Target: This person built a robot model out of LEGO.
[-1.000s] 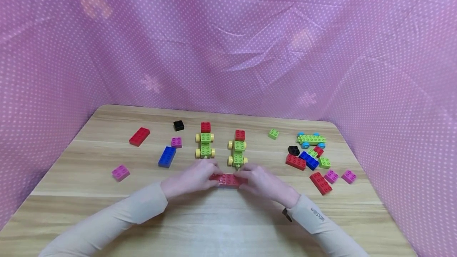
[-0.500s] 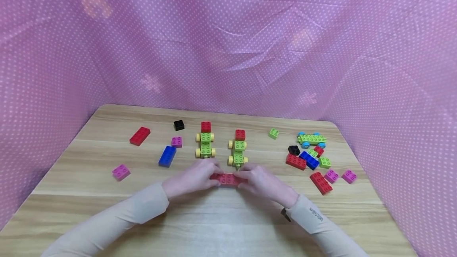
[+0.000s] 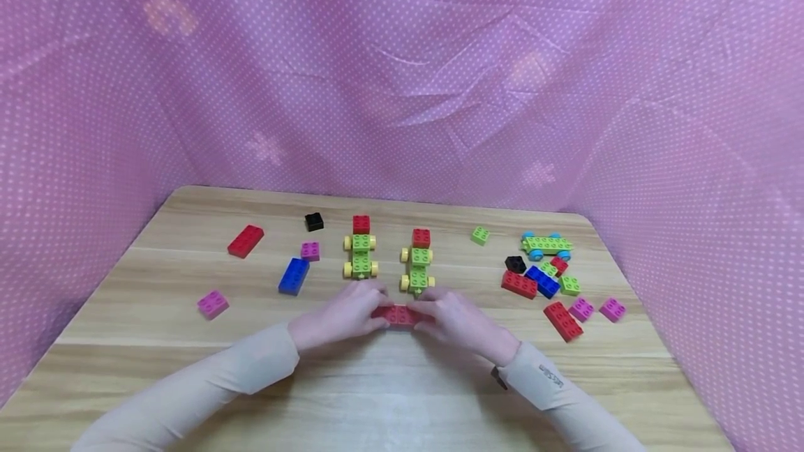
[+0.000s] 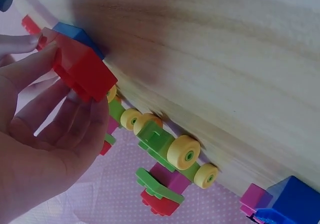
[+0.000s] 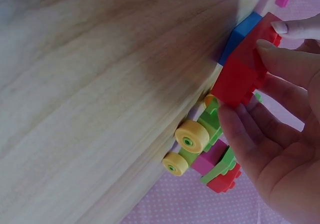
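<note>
Compared with a second ago, we see our left hand (image 3: pixel 342 314) and right hand (image 3: pixel 458 323) slightly closer together — fingers curled, clamped on opposite ends of the red studded plastic piece (image 3: pixel 400 315), blue plastic block (image 5: pixel 241 37) beneath, mid-way along the counter (image 3: pixel 402 396).

A cloth-screened play area; the kind of building cannot be told. Pink dotted cloth (image 3: pixel 402 89) hangs beyond and either side of the left hand (image 3: pixel 342 314) and right hand (image 3: pixel 457 319), a wood-grain table (image 3: pixel 402 400) spreads beneath, toy bricks (image 3: pixel 294 277) lie to both sides, wheeled toys (image 3: pixel 361 264) beyond.
</note>
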`<state>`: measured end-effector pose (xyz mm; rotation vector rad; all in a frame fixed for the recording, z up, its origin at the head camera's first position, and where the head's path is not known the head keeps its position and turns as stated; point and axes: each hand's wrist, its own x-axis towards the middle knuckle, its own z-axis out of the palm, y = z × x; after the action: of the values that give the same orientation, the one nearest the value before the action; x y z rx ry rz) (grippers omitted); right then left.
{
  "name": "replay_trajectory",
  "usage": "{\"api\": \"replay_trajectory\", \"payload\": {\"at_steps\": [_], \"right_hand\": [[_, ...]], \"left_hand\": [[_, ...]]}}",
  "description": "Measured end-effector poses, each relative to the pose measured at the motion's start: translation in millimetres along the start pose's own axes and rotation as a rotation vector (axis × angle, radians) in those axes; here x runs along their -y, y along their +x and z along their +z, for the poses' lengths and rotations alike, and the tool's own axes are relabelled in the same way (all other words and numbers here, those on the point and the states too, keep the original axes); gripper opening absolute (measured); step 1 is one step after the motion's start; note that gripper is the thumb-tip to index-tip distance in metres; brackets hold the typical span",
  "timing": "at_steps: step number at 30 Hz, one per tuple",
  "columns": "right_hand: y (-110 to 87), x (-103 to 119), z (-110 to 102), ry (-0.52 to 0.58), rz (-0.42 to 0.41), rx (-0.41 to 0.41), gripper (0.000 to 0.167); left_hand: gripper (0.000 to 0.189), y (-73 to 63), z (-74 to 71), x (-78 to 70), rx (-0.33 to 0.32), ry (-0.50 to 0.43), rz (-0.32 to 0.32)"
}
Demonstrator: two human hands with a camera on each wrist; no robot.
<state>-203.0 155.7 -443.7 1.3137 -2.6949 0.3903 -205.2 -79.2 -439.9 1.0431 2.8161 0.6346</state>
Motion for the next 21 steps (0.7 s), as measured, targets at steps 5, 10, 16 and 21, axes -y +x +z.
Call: {"api": "replay_trajectory", "payload": {"at_steps": [5,10,16,21], "right_hand": [[0.7,0.8,-1.2,-0.014,-0.004,0.006,0.034],[2.0,0.6,-2.5,-0.022,0.003,0.010,0.033],[4.7,1.3,-3.4,-0.013,0.012,0.041,0.029],[5.5,1.4,-3.3,-0.032,0.002,0.059,0.028]], "left_hand": [[0.030,-1.3,0.5,-0.7,0.005,0.029,-0.013],[0.029,-0.5,0.5,0.1,-0.020,0.019,0.004],[0.030,0.3,-0.3,4.7,-0.005,-0.009,0.015],[0.033,-0.9,-2.9,5.9,-0.003,0.012,0.042]]}}
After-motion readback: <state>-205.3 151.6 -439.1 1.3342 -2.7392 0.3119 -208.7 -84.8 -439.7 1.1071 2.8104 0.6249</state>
